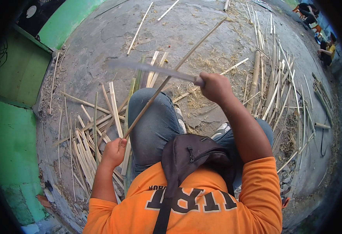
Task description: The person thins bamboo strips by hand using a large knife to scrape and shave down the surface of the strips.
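My left hand [113, 153] is closed around the lower end of a long, thin bamboo strip [194, 48], beside my left knee. The strip slants up and away to the right. In my right hand [217, 87] is the handle of a machete [151, 68], held out in front of my right thigh. Its long blade points left and is smeared by motion toward the tip. In the picture the blade crosses the strip near its middle; whether they touch I cannot tell.
Cut bamboo strips [86, 156] lie piled at my left. More strips and poles [262, 85] are strewn at the right, with pale shavings [206, 70] on the concrete floor [171, 31]. A green wall [13, 148] stands left. Two people [327, 50] sit far right.
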Demonstrator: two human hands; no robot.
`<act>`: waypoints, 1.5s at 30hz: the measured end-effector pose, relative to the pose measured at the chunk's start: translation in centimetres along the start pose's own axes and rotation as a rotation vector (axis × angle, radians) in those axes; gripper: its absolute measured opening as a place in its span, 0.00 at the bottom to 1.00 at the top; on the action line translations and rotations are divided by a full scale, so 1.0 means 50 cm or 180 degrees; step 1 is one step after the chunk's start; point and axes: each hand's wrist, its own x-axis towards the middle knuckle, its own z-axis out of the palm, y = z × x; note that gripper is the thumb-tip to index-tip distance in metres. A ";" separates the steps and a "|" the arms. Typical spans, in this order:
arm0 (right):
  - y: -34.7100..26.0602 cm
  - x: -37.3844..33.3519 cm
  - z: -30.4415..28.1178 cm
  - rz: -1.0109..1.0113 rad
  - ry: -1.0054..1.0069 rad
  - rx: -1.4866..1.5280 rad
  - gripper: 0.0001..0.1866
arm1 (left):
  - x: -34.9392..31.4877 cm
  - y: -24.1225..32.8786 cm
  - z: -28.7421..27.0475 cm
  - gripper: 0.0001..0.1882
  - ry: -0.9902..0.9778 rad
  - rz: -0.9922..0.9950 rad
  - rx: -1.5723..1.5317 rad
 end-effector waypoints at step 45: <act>0.022 -0.033 -0.071 -0.0464 -0.0921 0.0897 0.33 | 0.006 -0.025 0.056 0.37 0.0414 0.0397 0.0038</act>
